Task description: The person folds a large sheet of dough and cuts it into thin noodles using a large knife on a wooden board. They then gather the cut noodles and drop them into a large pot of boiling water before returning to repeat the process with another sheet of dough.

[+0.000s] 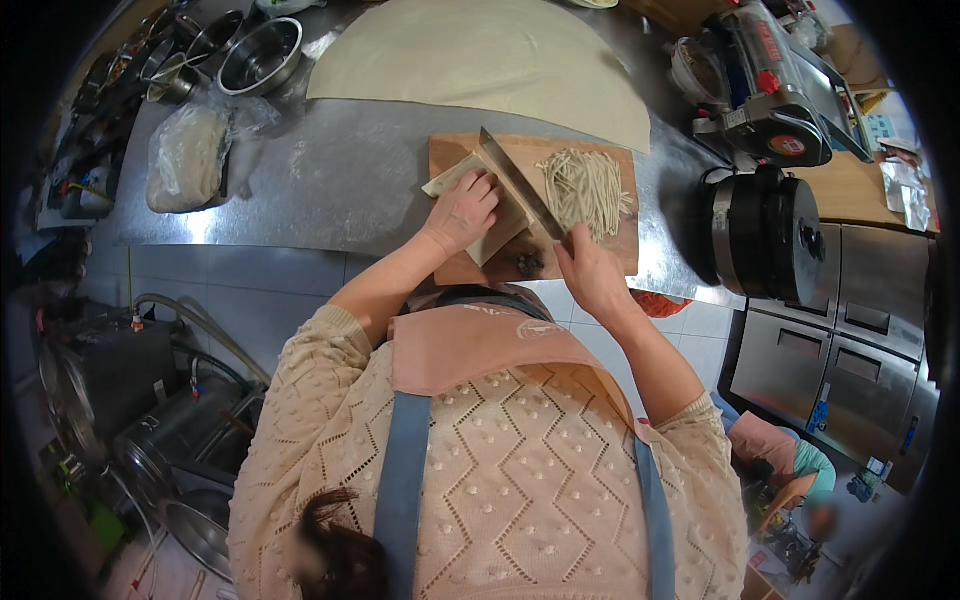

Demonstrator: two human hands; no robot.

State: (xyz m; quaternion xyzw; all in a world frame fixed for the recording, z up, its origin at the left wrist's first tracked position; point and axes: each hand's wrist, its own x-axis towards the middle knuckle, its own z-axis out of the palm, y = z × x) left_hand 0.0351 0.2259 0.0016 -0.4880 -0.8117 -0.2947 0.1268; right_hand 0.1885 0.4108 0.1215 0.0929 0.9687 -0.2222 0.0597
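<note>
My right hand (592, 274) grips the handle of a kitchen knife (523, 184), its long blade slanting up and left across the wooden cutting board (611, 259). Under my left hand (463, 210) lies a folded stack of dough sheet (506, 231), pressed down by the fingers just left of the blade. To the right of the knife rests a pile of cut noodles (585, 191) on the board. A dark patch (530, 262) marks the board near its front edge. Beyond it, a wide rolled-out dough sheet (480, 56) spreads over the steel table.
A plastic-wrapped block of dough (187, 157) and a steel bowl (260, 58) stand on the steel table (337, 180) at left. At right are a black electric cooker (769, 236) and a machine (780, 112). Another person (784, 454) is at lower right, by steel refrigerator doors (780, 356).
</note>
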